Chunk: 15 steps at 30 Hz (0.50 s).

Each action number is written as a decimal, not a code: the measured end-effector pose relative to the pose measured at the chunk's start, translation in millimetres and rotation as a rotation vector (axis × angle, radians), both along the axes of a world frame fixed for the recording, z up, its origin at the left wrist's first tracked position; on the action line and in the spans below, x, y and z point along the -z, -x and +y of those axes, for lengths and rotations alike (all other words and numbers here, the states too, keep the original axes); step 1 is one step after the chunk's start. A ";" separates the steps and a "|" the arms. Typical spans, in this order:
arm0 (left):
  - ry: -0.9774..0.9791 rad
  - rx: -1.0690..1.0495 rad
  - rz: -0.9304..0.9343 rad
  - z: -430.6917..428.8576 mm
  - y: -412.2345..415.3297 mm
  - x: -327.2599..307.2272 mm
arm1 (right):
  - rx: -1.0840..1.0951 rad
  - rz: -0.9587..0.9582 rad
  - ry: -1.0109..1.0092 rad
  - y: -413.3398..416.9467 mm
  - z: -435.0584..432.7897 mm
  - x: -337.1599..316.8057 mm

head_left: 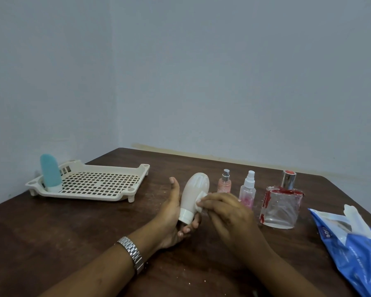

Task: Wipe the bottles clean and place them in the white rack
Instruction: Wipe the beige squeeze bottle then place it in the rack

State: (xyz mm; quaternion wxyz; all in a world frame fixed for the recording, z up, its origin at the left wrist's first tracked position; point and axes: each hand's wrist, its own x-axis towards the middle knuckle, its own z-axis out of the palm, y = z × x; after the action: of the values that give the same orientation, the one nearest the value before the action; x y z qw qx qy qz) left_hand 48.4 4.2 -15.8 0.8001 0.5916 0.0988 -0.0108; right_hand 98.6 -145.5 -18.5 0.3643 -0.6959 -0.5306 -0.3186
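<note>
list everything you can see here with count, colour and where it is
table: 1, dark brown, against the wall corner
white rack: 1, cream-white, left side of table
blue bottle: 1, light blue, standing in the rack's left end
white bottle: 1, white, held cap down over table centre
wipe: 1, white, against the white bottle's side
pink spray bottle: 1, pink, silver top, behind the hands
clear spray bottle: 1, clear and pink, white nozzle, right of the pink one
glass perfume bottle: 1, clear, red trim, further right
wipe packet: 1, blue, right edge
wristwatch: 1, silver, left wrist
left hand: 1, grips white bottle
right hand: 1, pinches wipe
</note>
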 end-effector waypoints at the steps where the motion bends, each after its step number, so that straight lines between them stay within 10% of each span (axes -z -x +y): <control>1: 0.005 0.018 0.006 -0.4 0.4 0.0 | 0.023 0.014 -0.048 -2.5 -0.9 -1.5; 15: -0.154 0.084 -0.006 -1.4 4.0 1.2 | 0.063 0.226 -0.248 -4.2 -3.5 -3.0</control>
State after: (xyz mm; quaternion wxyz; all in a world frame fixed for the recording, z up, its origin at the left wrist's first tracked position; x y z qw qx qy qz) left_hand 44.4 2.9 -16.9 0.7514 0.6549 0.0722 -0.0352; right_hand 102.9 -149.0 -15.6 0.4945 -0.6933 -0.4209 -0.3124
